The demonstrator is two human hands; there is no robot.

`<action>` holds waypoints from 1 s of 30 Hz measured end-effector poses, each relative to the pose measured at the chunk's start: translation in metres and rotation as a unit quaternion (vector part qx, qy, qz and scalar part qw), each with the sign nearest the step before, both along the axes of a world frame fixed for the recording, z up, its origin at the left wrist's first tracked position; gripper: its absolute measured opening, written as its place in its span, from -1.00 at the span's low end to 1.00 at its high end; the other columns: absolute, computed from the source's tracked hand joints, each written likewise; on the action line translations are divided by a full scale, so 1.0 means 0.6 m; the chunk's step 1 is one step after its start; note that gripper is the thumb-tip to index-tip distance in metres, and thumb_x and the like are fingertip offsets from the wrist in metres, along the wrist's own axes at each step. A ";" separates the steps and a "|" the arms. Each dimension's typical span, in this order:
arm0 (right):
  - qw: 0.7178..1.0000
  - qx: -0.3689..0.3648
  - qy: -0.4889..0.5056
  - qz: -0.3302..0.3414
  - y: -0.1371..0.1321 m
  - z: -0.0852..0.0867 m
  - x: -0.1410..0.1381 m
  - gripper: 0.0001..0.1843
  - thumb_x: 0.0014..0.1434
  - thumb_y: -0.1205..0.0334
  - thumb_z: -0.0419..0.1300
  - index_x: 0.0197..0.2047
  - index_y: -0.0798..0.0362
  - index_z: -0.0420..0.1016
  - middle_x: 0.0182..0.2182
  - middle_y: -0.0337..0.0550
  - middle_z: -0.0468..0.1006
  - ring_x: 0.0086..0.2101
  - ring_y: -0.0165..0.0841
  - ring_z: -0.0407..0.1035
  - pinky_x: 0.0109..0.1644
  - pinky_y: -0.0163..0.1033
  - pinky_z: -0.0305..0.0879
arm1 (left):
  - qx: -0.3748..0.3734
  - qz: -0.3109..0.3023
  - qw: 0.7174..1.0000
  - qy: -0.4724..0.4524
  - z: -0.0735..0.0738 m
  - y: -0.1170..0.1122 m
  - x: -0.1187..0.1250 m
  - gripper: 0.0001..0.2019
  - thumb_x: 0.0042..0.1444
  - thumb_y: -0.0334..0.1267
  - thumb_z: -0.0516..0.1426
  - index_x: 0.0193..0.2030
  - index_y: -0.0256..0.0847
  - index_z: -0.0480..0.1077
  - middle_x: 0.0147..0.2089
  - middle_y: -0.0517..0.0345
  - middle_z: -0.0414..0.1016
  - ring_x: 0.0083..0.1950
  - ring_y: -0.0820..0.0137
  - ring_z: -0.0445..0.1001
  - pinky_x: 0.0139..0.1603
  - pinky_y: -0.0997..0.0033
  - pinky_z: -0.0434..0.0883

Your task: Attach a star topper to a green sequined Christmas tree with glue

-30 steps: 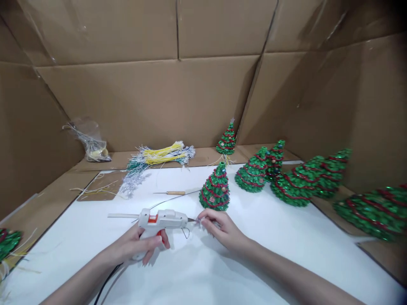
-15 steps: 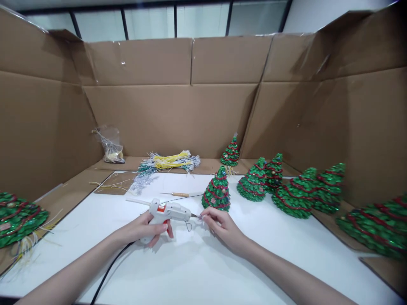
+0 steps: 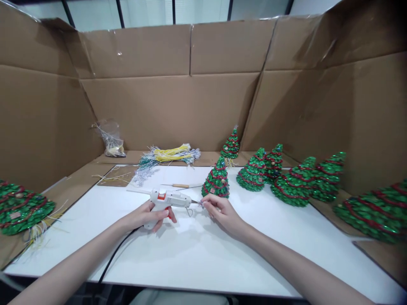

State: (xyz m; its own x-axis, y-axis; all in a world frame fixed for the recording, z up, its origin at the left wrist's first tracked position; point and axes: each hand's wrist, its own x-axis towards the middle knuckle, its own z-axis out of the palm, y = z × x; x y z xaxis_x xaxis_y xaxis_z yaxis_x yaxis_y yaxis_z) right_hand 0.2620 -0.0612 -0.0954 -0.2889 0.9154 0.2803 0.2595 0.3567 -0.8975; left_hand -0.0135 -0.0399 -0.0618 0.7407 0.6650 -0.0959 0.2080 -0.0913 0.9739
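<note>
My left hand (image 3: 149, 217) grips a white glue gun (image 3: 171, 198) with an orange switch and red trigger, its metal nozzle pointing right. A glue stick (image 3: 137, 191) juts from its back end. Pinched in the fingertips of my right hand (image 3: 222, 212) is a small shiny silvery piece (image 3: 200, 204), mostly covered by the fingers. The nozzle tip is at this piece; whether they touch I cannot tell. Just behind my right hand stands a small green Christmas tree (image 3: 216, 180) with red garland, its top without a star.
A wooden-handled awl (image 3: 180, 185) lies behind the glue gun. Bundles of yellow and white wires (image 3: 171, 153), silvery pieces (image 3: 143, 174) and a plastic bag (image 3: 112, 140) are at the back. More trees (image 3: 294, 184) stand right; one tree (image 3: 23, 207) is left. Cardboard walls (image 3: 136, 110) enclose the table.
The view has tilted down, showing the table's front edge. Both hands keep their holds, with the nozzle still at the small silvery piece.
</note>
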 end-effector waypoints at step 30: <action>1.000 0.003 -0.019 0.009 0.008 -0.005 0.001 -0.65 0.26 -0.02 0.03 -0.26 0.09 0.42 -0.62 -0.30 0.27 -0.57 -0.45 0.17 -0.51 -0.35 0.10 | 0.015 0.038 0.998 0.051 -0.019 -0.003 0.000 -0.62 0.17 0.01 0.07 -0.35 -0.33 0.42 -0.69 0.27 0.28 -0.63 0.53 0.23 -0.44 0.51 0.26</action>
State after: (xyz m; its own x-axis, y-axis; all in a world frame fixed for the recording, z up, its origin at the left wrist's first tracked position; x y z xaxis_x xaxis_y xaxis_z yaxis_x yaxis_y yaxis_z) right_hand 0.2628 -0.0562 -0.0982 -0.3152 0.9084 0.2748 0.2865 0.3672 -0.8849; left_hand -0.0136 -0.0415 -0.0734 0.6756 0.7226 -0.1465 0.3129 -0.1010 0.9444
